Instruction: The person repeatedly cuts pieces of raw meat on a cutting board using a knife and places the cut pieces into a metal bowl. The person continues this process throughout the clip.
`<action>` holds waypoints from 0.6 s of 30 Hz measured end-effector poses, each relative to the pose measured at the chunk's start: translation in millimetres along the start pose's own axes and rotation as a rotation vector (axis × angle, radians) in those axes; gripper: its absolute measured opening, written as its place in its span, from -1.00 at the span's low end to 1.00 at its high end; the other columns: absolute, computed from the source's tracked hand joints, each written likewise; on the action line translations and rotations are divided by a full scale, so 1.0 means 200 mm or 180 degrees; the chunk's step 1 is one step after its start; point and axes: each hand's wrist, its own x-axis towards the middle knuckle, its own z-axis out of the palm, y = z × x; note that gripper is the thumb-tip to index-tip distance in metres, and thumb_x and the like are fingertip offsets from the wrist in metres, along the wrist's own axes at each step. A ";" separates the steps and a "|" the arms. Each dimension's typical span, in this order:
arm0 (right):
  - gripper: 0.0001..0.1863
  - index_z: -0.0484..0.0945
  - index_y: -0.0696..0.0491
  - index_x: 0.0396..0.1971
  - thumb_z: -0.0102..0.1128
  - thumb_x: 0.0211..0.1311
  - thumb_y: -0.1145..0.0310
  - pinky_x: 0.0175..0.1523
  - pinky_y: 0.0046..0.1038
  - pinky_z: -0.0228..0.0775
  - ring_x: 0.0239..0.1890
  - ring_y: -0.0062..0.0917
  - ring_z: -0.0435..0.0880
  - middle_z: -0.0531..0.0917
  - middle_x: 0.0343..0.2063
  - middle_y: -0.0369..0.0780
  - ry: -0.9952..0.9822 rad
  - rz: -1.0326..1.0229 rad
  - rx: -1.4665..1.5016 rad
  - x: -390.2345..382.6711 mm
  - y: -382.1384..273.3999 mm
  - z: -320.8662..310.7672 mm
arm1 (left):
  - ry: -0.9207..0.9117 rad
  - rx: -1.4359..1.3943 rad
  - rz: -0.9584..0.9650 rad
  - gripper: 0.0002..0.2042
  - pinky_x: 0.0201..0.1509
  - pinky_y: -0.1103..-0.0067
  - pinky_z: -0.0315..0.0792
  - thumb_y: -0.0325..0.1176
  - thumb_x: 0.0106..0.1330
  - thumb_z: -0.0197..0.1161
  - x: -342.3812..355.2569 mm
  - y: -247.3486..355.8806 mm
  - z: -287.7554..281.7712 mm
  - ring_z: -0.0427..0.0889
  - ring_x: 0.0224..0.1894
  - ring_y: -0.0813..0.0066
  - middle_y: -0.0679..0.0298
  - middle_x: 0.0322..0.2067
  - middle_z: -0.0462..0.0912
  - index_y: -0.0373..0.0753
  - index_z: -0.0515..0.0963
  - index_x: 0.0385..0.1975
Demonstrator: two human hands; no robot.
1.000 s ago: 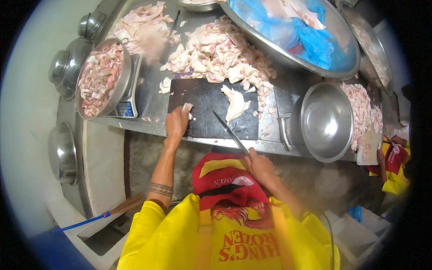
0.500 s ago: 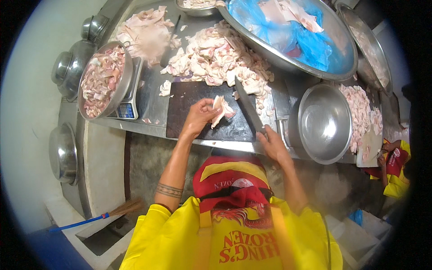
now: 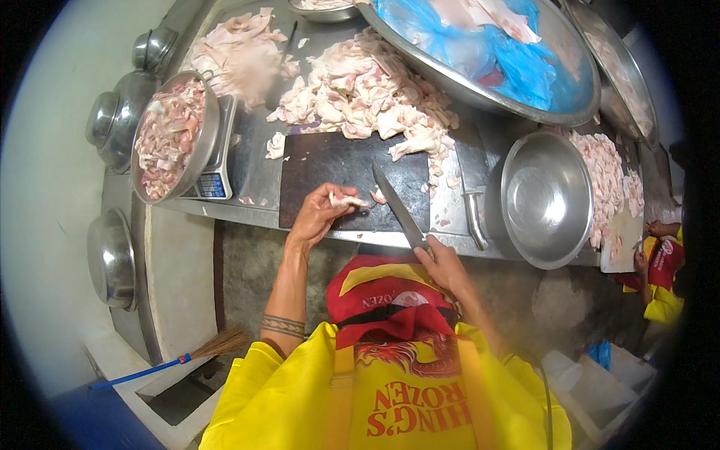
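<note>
My left hand pinches a pale strip of raw skin or meat over the left half of a dark cutting board. In my right hand is a long knife, gripped by its handle, its blade slanting up and left across the board. A small pinkish scrap lies beside the blade, apart from the held piece. Just beyond the board rises a big heap of pale raw pieces, some of it spilling over the board's far right corner.
A bowl of cut pieces rests on a scale at left. To the right stand a steel basin and a metal bar at the table edge. A huge basin holds blue plastic. A co-worker works far right.
My left hand has drawn the piece nearer and to the left, and it now looks smaller and folded. The knife has come back toward me, away from the heap. A scrap now shows beside the blade.
</note>
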 end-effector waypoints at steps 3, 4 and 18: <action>-0.57 0.44 0.16 -0.01 0.09 0.47 0.05 -0.12 -0.01 0.43 -0.17 0.22 0.65 0.65 -0.35 0.21 0.0127 -0.0053 -0.0078 0.02 0.00 0.01 | -0.0445 0.0535 0.0674 -0.75 0.36 0.35 0.42 -0.81 0.08 0.29 -0.01 0.05 -0.02 0.45 0.36 0.24 0.05 0.25 0.49 -0.26 0.60 -0.36; -0.57 0.44 0.16 -0.02 0.10 0.47 0.06 -0.12 -0.01 0.43 -0.16 0.22 0.64 0.65 -0.35 0.22 0.0165 -0.0040 -0.0072 0.02 0.00 0.01 | -0.0399 0.1055 0.0746 -0.74 0.36 0.35 0.42 -0.81 0.09 0.27 -0.01 0.06 -0.05 0.43 0.37 0.23 0.07 0.26 0.49 -0.26 0.61 -0.35; -0.61 0.47 0.13 -0.02 0.26 0.37 0.15 -0.05 -0.11 0.46 -0.15 0.11 0.68 0.68 -0.26 0.16 -0.0083 -0.0054 -0.0087 0.04 -0.08 0.01 | 0.1990 0.4687 0.0767 -0.77 0.05 0.18 0.38 -0.33 0.22 0.45 0.06 -0.27 0.09 0.47 -0.04 -0.06 -0.04 -0.18 0.50 -0.35 0.61 -0.30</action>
